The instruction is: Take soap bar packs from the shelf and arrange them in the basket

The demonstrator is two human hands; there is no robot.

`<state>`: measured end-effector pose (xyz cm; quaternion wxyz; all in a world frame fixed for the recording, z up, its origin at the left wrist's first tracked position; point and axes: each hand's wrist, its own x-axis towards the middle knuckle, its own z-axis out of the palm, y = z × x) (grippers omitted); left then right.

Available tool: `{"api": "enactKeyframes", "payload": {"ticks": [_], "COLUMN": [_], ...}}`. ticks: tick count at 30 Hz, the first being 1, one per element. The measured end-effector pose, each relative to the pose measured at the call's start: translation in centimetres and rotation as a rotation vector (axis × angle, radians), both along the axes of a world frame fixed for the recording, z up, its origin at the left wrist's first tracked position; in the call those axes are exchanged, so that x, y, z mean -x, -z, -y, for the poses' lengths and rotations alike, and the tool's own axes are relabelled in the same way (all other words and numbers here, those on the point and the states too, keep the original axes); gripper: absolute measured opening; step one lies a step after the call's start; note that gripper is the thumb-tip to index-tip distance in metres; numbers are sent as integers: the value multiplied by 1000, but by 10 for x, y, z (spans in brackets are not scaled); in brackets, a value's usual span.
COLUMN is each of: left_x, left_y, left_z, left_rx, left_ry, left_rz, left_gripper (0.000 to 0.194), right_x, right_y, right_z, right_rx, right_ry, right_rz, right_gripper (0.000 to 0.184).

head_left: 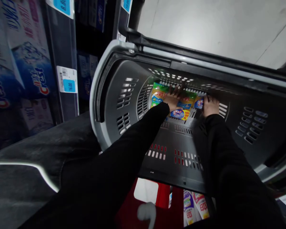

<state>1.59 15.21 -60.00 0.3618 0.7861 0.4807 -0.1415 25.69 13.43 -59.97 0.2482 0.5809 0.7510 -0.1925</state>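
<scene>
Both arms, in black sleeves, reach down into a deep grey shopping basket (157,173). My left hand (173,100) lies over yellow-and-green packs (158,93) on the basket floor, its fingers stretched out across them. Just below it is a blue-and-yellow OMO pack (178,114). My right hand (211,106) is to the right, its fingers closed round the end of another blue OMO pack (199,103). That pack lies beside the yellow-and-green ones; its right end is hidden by the hand.
Shelves with Crest toothpaste boxes (28,63) and price tags (69,85) stand at the left. The basket's handle bar (205,65) runs along its far rim. Below the basket are a red panel (126,206) and white packs (193,206). Pale floor tiles (216,28) show beyond.
</scene>
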Motion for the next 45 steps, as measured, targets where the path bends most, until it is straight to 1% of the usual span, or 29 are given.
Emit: {"api": "enactKeyframes", "payload": {"ticks": [2,4,7,9,11,13,15,18,22,25,27,29,30,31,33,35,37,39,42,45], "left_x": [3,3,-5,-12,-20,-25,-28,-28,-26,-28,-26,-16,-7,5,35,66,86,94,90,87], "left_y": [-1,-2,-6,-9,-11,-12,-13,-15,-21,-26,-27,-24,-22,-19,-13,-9,-6,-5,-5,-4], "left_z": [2,2,-2,-6,-9,-10,-12,-13,-16,-16,-15,-15,-16,-18,-24,-31,-35,-35,-29,-24], "left_rx": [-60,-89,-44,-16,-4,-21,-36,-51,-28,14,5,-10,-7,-6,-21,-63,-80,-87,-105,-79], "left_ry": [76,156,224,223,214,208,205,221,261,255,242,220,204,178,111,64,56,54,32,42], "left_rz": [-3,-21,-33,-43,-68,-91,-113,-128,-134,-148,-133,-104,-92,-90,-116,-147,-153,-152,-186,-207], "left_gripper": [80,74,69,72,77,82,87,91,88,88,88,84,84,85,86,79,68,63,63,61], "right_x": [1,4,10,12,11,8,5,4,10,15,17,18,18,20,24,29,34,37,39,41], "right_y": [2,3,3,1,-2,-7,-10,-12,-7,-3,-2,-2,-2,-3,-3,-2,0,0,0,-2], "right_z": [-2,-2,-1,-1,-2,-4,-6,-8,-8,-7,-8,-8,-9,-9,-9,-10,-12,-14,-19,-21], "right_rx": [-9,-19,-33,-45,-49,-40,-22,-11,-34,-54,-52,-37,-29,-23,-17,-15,-4,19,51,65], "right_ry": [-8,12,58,51,19,-10,-24,-18,24,42,21,1,2,1,-30,-82,-117,-126,-113,-76], "right_rz": [-5,8,38,39,37,41,34,16,29,42,32,26,31,34,9,-48,-101,-132,-149,-140], "right_gripper": [75,72,63,63,67,72,73,67,57,47,47,46,47,50,63,73,76,76,73,73]}}
